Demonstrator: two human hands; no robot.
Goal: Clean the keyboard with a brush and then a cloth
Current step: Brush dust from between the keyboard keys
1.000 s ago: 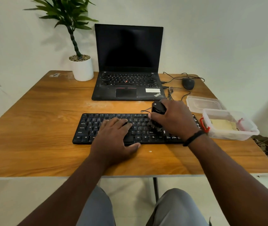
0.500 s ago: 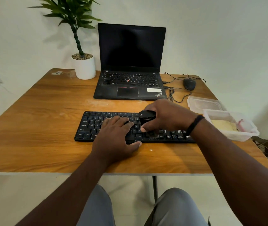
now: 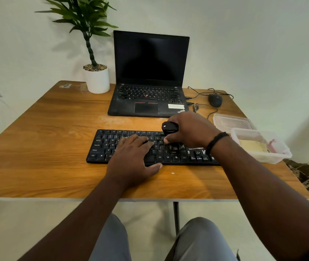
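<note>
Brush stage underway, cloth stage not yet begun: keyboard point(image 3: 168, 147) sits mid-bench point(image 3: 37, 147), left hand point(image 3: 133, 157) flat on it with fingers straight, right hand point(image 3: 189, 129) with fingers curled around the brush point(image 3: 170, 127) over the right-centre keys. At 3 o'clock of the keyboard, a clear tub point(image 3: 274, 157) holds what looks like a folded yellowish cloth point(image 3: 251, 146). Behind it at 1 o'clock lies its lid point(image 3: 232, 123), nothing on it.

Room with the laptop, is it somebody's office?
Probably a home desk or small office: a laptop and mouse sit on a wooden table beside a potted plant.

Two hands point(image 3: 133, 159), one keyboard point(image 3: 176, 153), two tubs point(image 3: 262, 147).
</note>
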